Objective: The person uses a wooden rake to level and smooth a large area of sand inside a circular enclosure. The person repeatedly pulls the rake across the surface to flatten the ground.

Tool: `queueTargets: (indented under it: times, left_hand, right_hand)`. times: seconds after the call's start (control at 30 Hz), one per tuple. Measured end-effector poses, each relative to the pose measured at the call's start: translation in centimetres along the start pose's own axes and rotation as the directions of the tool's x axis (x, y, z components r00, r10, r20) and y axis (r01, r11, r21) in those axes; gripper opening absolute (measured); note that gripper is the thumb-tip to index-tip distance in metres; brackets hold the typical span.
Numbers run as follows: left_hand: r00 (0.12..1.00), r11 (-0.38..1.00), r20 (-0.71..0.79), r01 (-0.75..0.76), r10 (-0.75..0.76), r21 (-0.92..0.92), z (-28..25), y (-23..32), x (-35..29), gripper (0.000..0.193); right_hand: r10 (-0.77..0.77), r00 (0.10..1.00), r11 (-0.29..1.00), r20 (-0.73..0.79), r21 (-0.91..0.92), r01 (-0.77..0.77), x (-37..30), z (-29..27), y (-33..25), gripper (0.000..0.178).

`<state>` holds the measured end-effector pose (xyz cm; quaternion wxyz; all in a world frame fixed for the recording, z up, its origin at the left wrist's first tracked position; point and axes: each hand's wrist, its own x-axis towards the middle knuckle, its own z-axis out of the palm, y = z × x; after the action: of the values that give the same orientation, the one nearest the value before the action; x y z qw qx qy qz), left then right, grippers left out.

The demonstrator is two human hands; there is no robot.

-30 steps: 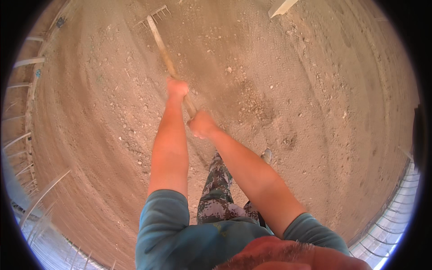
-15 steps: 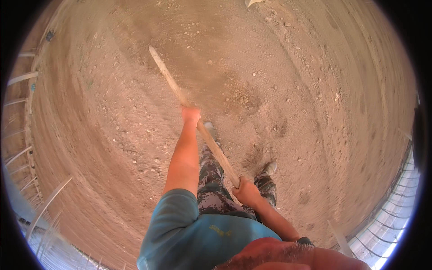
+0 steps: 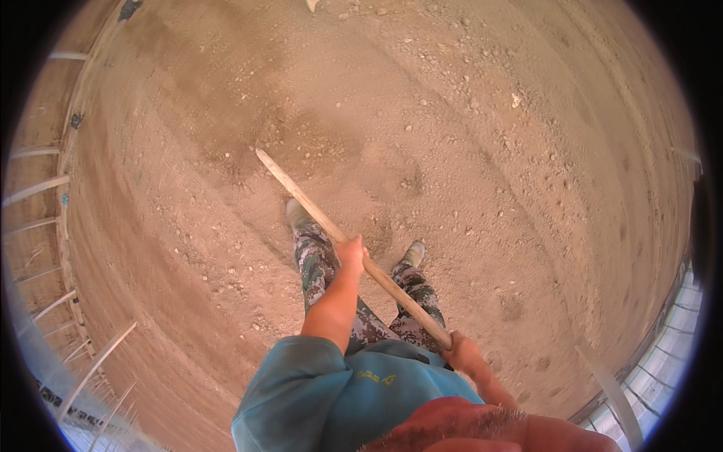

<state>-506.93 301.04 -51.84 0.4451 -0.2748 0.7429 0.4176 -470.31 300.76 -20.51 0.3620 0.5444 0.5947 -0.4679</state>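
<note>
A long pale wooden pole (image 3: 403, 295) runs slantwise across the front of my body, its far end up and to the left. My left hand (image 3: 350, 252) is closed around the pole near its middle, that arm bent. Lower down and to the right, my right hand (image 3: 465, 354) grips it close to the near end, beside my hip. The far end reaches the dirt or hovers just over it, beyond my left shoe (image 3: 296, 212); I cannot tell which. Any tool head there does not show.
Bare brown soil (image 3: 482, 196) with small stones surrounds me. My right shoe (image 3: 413, 252) stands behind the left. Pale curved ribs (image 3: 98, 369) line the left edge, and a ribbed translucent wall (image 3: 663, 354) curves at the lower right. A pale piece lies at the top.
Both hands have drawn the pole back toward my body and rightward. My left arm has bent from nearly straight. The view of the ground and my legs has shifted.
</note>
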Motion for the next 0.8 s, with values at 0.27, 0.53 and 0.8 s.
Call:
queueTargets:
  times: [0.27,0.53,0.8]
  left_hand:
    - [0.899,0.908,0.139,0.418,-0.416,0.020,7.5,-21.3,-17.2,0.024]
    - [0.914,0.916,0.072,0.399,-0.400,0.033,13.0,-8.7,-8.3,0.022]
    - [0.970,0.985,0.172,-0.170,0.174,-0.040,22.2,38.0,10.6,0.016]
  right_hand:
    - [0.324,0.946,0.928,-0.014,-0.191,-0.321,-11.7,-0.4,23.0,0.039]
    - [0.261,0.962,0.954,-0.078,-0.130,-0.269,-0.9,-4.6,15.7,0.041]
    - [-0.245,0.950,0.962,-0.191,0.070,0.262,23.2,-23.1,-19.9,0.040]
